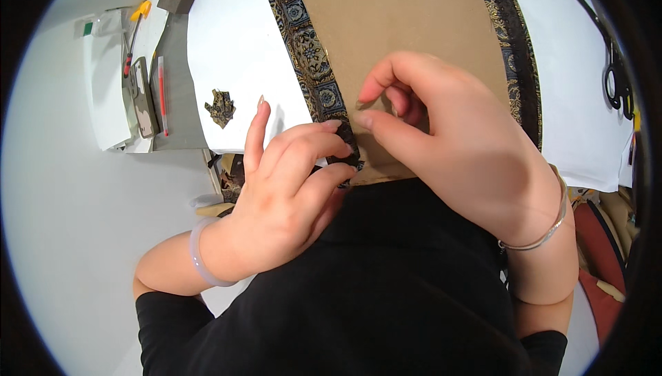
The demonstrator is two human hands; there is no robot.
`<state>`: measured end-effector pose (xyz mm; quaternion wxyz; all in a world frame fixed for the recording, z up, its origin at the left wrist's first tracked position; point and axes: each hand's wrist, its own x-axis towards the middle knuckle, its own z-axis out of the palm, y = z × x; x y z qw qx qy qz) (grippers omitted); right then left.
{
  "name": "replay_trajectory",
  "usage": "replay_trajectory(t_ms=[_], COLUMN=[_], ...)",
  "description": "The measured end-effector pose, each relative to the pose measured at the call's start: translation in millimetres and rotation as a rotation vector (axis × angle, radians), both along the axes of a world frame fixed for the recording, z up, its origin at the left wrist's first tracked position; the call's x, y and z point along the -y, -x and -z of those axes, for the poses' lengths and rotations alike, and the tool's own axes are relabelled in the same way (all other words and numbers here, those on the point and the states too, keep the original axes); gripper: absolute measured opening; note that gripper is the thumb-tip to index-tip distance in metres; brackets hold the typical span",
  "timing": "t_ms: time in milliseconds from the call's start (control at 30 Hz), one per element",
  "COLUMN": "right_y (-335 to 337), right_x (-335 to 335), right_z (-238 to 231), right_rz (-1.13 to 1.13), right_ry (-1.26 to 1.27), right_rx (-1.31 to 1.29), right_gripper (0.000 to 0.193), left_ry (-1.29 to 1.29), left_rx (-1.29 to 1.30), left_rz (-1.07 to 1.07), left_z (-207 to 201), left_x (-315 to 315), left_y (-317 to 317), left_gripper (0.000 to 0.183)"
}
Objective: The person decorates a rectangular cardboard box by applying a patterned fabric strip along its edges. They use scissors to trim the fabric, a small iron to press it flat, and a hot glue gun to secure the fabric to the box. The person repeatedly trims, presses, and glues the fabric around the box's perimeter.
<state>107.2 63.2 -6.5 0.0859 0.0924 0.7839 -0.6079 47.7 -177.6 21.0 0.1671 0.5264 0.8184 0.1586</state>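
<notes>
A brown fabric panel (407, 17) lies in front of me, edged by a dark patterned brocade band (307, 38) on the left and a matching band (509, 45) on the right. My left hand (283, 176) grips the near end of the left band between thumb and fingers, its little finger raised. Just right of it, above the panel's near left corner, my right hand (462, 134) has thumb and index finger pressed together. Whatever sits in that pinch is too small to make out.
White paper (234, 38) lies beneath the panel, with a small brocade scrap (221, 108) on it. Farther left are a red pen (163, 96), a camouflage-patterned case (145, 96) and a yellow-ended tool (138, 17). Black scissors (614, 83) lie at the far right.
</notes>
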Motion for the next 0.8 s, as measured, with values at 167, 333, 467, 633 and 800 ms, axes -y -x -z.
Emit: replay_trajectory(t_ms=[167, 333, 467, 633, 800], right_y=[-1.5, 3.0, 4.3, 0.5, -7.0], right_x=[0.1, 7.4, 5.2, -0.2, -15.2], right_z=[0.9, -26.9, -34.8, -30.5, -0.5], right_rz=[0.021, 0.024, -0.023, -0.020, -0.059], right_ry=[0.080, -0.031, -0.093, -0.054, 0.136], right_rx=[0.019, 0.043, 0.021, 0.006, -0.101], right_gripper=[0.011, 0.013, 0.015, 0.014, 0.012], left_ry=[-0.055, 0.061, 0.157, 0.172, 0.161], left_rx=[-0.049, -0.304, -0.391, -0.329, -0.178], left_rz=[-0.129, -0.180, -0.196, -0.253, -0.414], left_z=[6.3, -6.3, -9.4, -8.0, -12.4], left_x=[4.0, -8.4, -22.9, -29.0, -29.6], left_y=[-13.5, -22.6, -33.0, -38.4, -47.7], left_gripper=[0.036, 0.028, 0.022, 0.022, 0.029])
